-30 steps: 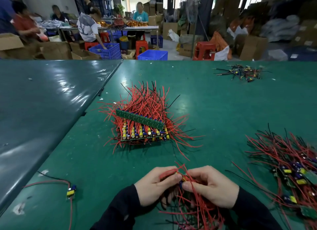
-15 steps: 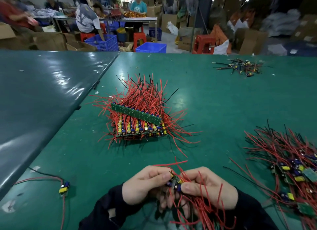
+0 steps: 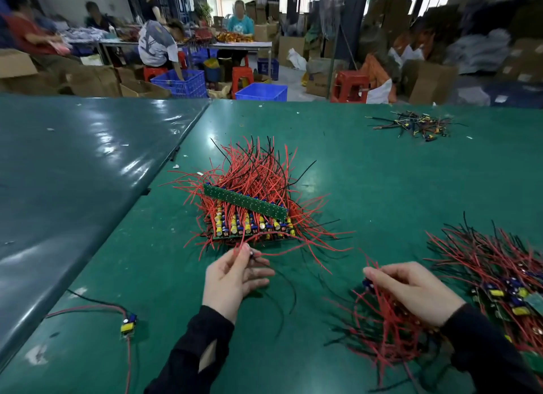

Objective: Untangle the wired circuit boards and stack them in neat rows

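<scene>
Red wires and little boards on a green table (image 3: 382, 173)
Left hand (image 3: 232, 276) pinches one wired board (image 3: 252, 253) near the neat stack (image 3: 249, 220); right hand (image 3: 411, 290) grips a tangled bunch (image 3: 382, 320).

The table (image 3: 382, 173) is dark green. The stack of boards (image 3: 249, 217) has green boards with yellow and blue parts, and lots of red wires with a few black ones. The bunch of wires (image 3: 385, 320) is mostly red. The lone small board (image 3: 128, 324) is yellow and blue. The crates (image 3: 261, 91) are bright blue. The stools (image 3: 349, 86) are red. Both sleeves (image 3: 199, 349) are black.
</scene>
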A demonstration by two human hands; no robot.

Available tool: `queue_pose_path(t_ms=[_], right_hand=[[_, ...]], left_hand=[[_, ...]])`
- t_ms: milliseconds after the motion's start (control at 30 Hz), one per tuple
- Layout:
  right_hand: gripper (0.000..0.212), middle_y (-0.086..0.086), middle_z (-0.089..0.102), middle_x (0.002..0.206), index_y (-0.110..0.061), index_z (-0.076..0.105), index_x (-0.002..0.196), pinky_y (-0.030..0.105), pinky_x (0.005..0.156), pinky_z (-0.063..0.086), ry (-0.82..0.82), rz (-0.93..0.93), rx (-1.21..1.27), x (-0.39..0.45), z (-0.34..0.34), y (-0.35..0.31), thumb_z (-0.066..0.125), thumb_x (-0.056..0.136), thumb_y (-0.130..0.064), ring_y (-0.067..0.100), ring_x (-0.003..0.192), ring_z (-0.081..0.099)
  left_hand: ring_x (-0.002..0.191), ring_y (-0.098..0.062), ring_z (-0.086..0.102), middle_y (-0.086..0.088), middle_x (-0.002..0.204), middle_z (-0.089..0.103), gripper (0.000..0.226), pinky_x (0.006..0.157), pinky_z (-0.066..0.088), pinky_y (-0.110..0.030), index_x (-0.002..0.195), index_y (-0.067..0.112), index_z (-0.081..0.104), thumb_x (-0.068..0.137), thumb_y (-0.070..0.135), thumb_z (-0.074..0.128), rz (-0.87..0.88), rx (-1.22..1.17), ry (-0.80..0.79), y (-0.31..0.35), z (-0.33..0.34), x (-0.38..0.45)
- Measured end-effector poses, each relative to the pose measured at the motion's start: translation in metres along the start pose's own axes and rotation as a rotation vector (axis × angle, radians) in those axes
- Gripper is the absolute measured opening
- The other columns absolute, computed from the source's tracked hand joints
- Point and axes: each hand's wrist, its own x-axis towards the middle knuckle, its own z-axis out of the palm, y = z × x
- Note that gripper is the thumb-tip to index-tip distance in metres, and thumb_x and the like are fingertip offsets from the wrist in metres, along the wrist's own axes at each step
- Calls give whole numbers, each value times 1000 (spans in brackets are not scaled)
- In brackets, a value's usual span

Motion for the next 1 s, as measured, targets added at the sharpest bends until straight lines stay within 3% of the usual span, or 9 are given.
queue_pose_path(t_ms=[67, 167, 233, 300, 500, 700, 800, 933, 1000], right_hand=[[55, 1, 51, 60, -4, 66, 75, 31, 61, 36, 59, -1, -275, 4, -7, 1, 51, 86, -55, 16, 60, 47], [43, 4, 65, 107, -21, 70, 100, 30, 88, 42, 185, 55, -711, 7, -11, -13, 46, 91, -55, 22, 106, 58], [31, 4, 65, 110, -16, 70, 105, 27, 92, 41, 382, -148, -437, 4, -10, -27, 56, 90, -39, 21, 108, 59], [19, 1, 72, 89, -15, 74, 88, 18, 81, 48, 451, -371, 81, -4, -5, -44, 60, 86, -27, 15, 87, 67], [26, 16, 71, 78, -3, 71, 81, 24, 56, 55, -219, 19, 837, 2, 39, -69, 48, 91, -7, 19, 57, 67], [42, 10, 71, 71, -9, 77, 76, 24, 40, 50, -299, 302, 1588, 11, 41, -50, 46, 84, -36, 18, 46, 64], [40, 4, 63, 58, -14, 63, 50, 23, 38, 46, -327, 296, 1498, 8, 36, -46, 51, 80, -37, 15, 41, 57], [11, 11, 68, 76, -7, 68, 80, 24, 49, 50, -536, 130, 1023, 0, 50, -53, 67, 77, -19, 19, 56, 64], [17, 14, 69, 82, -8, 70, 89, 24, 56, 52, -614, 60, 962, -4, 58, -55, 62, 85, -22, 20, 63, 66]], left_hand=[[55, -21, 68, -10, 62, 67, 24, 46, 52, -22, 79, 3, 56, 94, 18, 47, 12, -40, -1, 6, -2, 0], [54, -25, 66, -12, 63, 65, 21, 45, 51, -25, 76, 5, 55, 84, 24, 54, -61, -94, -121, 9, 2, -9], [54, -25, 65, -13, 66, 64, 21, 44, 50, -25, 74, 7, 59, 76, 28, 60, -76, -72, -229, 9, 5, -16], [56, -22, 63, -12, 70, 65, 17, 44, 49, -25, 73, 11, 70, 71, 28, 68, -52, -28, -295, 7, 9, -22], [70, -5, 60, 1, 81, 71, 14, 53, 50, -22, 82, 21, 78, 77, 25, 66, 154, 69, -234, -2, 16, -28], [75, -9, 62, 0, 81, 69, 51, 61, 51, -23, 78, 10, 76, 54, 55, 82, 149, 23, -429, 0, 15, -30], [72, -10, 59, 0, 78, 66, 46, 61, 46, -19, 74, 10, 75, 60, 54, 79, 188, 63, -466, 1, 15, -31], [73, -12, 55, 4, 78, 61, 22, 67, 43, -22, 71, 17, 75, 71, 39, 74, 279, 217, -473, -4, 16, -29], [75, -12, 58, 3, 78, 62, 12, 71, 45, -24, 73, 18, 77, 75, 29, 72, 276, 275, -449, -7, 15, -28]])
